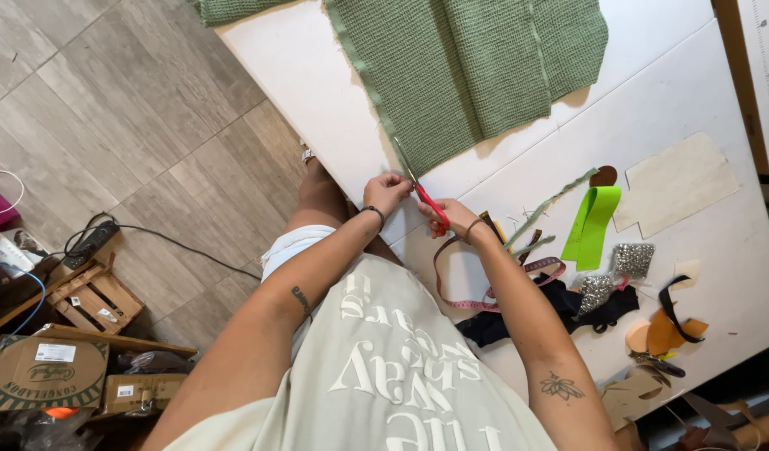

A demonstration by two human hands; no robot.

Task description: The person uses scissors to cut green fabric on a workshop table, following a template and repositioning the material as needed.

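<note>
A green waffle-weave cloth (pixel 476 58) lies spread on a white table (pixel 677 108). My right hand (pixel 453 217) grips red-handled scissors (pixel 422 188), whose blades point up into the cloth's near corner. My left hand (pixel 387 190) pinches the cloth's edge at the table's rim, just left of the blades. A thin green strip (pixel 551 203) lies to the right of my right hand.
On the table to the right lie a neon green ribbon (pixel 591 221), a pink measuring tape (pixel 493 288), dark fabric (pixel 560 305), sequinned pieces (pixel 622 271), a cream card shape (pixel 672 184) and leather scraps (pixel 664 330). Left, on the tiled floor, stand cardboard boxes (pixel 42 372), a wooden crate (pixel 92 296) and cables.
</note>
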